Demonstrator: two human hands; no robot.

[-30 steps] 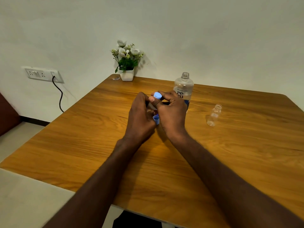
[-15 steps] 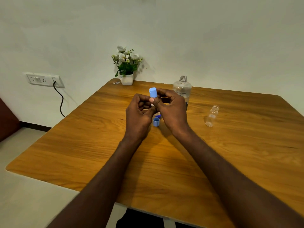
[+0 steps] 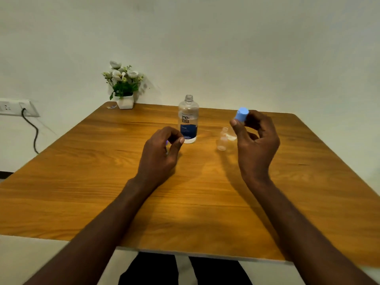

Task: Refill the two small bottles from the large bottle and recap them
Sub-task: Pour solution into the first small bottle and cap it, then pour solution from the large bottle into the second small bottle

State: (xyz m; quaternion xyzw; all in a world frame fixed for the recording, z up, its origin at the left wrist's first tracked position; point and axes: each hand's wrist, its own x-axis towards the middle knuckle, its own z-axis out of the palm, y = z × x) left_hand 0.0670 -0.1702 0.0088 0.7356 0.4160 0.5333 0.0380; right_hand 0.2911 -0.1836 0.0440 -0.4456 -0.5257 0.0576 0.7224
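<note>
- Flowers [image 3: 123, 79] in a white pot [image 3: 124, 102] stand at the tabletop's far left corner, against the wall, well apart from your hands.
- Your big bottle [image 3: 188, 119], uncapped and upright, stands mid-tabletop just beyond your left hand [image 3: 159, 156]; its clear upper part and blue label show plainly.
- One small bottle [image 3: 223, 139], clear and uncapped, stands right of the big bottle, just left of your right hand [image 3: 256, 140]; the thumb crosses in front of its right side.
- Your right hand is raised above the tabletop, thumb and fingers pinched on a blue cap [image 3: 241, 114], top facing up and toward you.
- Your left hand is curled loosely low over the tabletop, thumb tip near the big bottle's base. A glint of blue shows inside the curl; you cannot tell from here what it is or whether the hand grips it.
- Tabletop [image 3: 86, 182] is warm wood grain, with rounded far corners; a pale edge runs along its near side.
- Behind it is a plain pale wall [image 3: 226, 48]; a socket plate [image 3: 16, 108] on the left has a dark cable [image 3: 34, 132] hanging down.
- A small scrap lies left of the pot, too small to identify.
- The socket plate is cut off by the left edge, and your forearms run out of the bottom.
- No second small bottle can be made out.
</note>
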